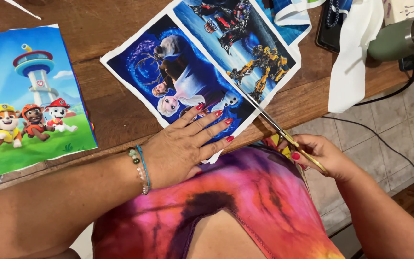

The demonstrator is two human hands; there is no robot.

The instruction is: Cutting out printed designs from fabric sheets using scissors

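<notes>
A printed fabric sheet with two cartoon pictures, one blue with snow characters and one with robots, lies on the wooden table. My left hand presses flat on its near corner, fingers spread. My right hand grips gold-handled scissors, whose blades point up along the white strip between the two pictures.
A second printed sheet with cartoon dogs lies at the left. A green metal bottle, white cloth, a dark phone and a black cable sit at the far right table edge. Tiled floor lies beyond.
</notes>
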